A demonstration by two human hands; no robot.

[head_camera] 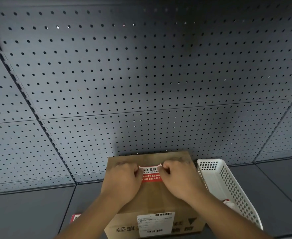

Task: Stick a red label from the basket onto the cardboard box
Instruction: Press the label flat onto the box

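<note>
Grey pegboard (141, 75) fills the upper frame behind a dark grey table (26, 213). At lower centre sits the cardboard box (152, 200), a white shipping slip (154, 224) on its near side. Just right of it stands the white basket (228, 183). The left hand (124, 181) and right hand (179, 178) pinch the ends of the red label (150, 175) lying on the box top, fingers closed on it.
</note>
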